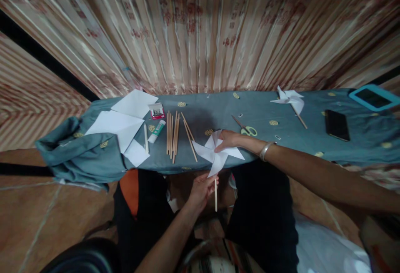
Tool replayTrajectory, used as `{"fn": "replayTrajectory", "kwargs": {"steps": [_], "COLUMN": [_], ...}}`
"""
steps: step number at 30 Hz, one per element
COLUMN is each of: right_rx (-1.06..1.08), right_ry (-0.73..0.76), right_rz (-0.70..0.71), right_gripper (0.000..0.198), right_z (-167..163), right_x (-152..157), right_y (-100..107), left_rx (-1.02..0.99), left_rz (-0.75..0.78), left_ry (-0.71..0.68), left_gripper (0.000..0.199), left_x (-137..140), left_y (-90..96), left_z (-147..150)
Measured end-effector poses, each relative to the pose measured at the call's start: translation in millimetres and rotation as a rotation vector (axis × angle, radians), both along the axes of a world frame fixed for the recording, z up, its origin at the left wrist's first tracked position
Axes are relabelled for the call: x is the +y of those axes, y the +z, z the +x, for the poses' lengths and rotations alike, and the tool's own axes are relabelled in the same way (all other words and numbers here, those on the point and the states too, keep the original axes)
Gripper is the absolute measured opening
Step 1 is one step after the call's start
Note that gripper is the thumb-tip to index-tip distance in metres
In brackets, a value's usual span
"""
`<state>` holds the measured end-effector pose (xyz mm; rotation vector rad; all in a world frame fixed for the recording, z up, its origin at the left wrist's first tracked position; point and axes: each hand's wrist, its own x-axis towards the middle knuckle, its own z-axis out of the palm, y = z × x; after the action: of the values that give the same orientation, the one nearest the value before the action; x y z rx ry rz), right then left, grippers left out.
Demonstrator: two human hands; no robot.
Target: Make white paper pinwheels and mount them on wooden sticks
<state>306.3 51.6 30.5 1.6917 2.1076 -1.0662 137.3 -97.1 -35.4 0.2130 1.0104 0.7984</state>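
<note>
A white paper pinwheel (pixel 221 159) on a wooden stick (pixel 216 200) is between my hands at the table's near edge. My left hand (pixel 201 191) is closed round the stick just below the paper blades, and the stick's lower end hangs free. My right hand (pixel 227 140), with a bangle on the wrist, has its fingers pressed at the pinwheel's centre. Behind that hand lie green-handled scissors (pixel 249 130). Several loose wooden sticks (pixel 173 135) lie to the left of the pinwheel.
White paper sheets (pixel 117 125), a small red box (pixel 156 111), a glue stick (pixel 157 131) and a white pencil-like stick (pixel 146 139) lie left. To the right are another pinwheel (pixel 290 99), a black phone (pixel 337 125) and a blue-framed tablet (pixel 375 97). A curtain (pixel 200 35) hangs behind the cloth-covered table.
</note>
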Motion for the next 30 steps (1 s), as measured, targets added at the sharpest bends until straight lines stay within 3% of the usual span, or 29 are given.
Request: {"fn": "replayTrajectory", "kwargs": {"steps": [7,30], "right_rx": [-0.035,-0.016], "right_ry": [-0.057,0.062], "right_rz": [-0.055,-0.053], "right_gripper": [0.030,0.032], "right_z": [-5.0,-1.3], "right_x": [0.2,5.8], "right_y": [7.0,0.9], "left_rx": [0.022,0.052], "left_rz": [0.003,-0.004], "left_ry": [-0.003,-0.001], "left_gripper": [0.041,0.037], "left_x": [2.6,3.0], "left_y": [2.7,5.4], "left_z": [0.5,2.3]}}
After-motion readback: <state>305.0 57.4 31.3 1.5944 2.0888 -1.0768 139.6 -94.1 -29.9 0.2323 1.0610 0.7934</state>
